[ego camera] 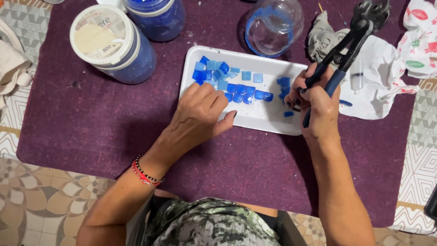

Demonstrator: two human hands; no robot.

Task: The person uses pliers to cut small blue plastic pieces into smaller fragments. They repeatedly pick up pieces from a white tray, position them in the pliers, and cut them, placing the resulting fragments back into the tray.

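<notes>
Now the left hand (200, 109) rests fingers-down on the blue tiles (236, 84) in the white tray (264, 119), gripping nothing, while the right hand (314, 102) clamps the nippers (346, 50); small, slick, brittle-looking, best pinched by their edges.

Up and left of the left fingers (214, 98), a white-lidded tub (107, 41) of blue bits stands on the purple mat (91, 127), with a second blue tub (157, 16) just beside it. Straight beyond those fingers sits a clear glass jar (274, 25). Past the right fingers (293, 98) there's a grey rag (323, 38), then crumpled white paper (387, 77) with a small syringe (357, 77) lying on it.
</notes>
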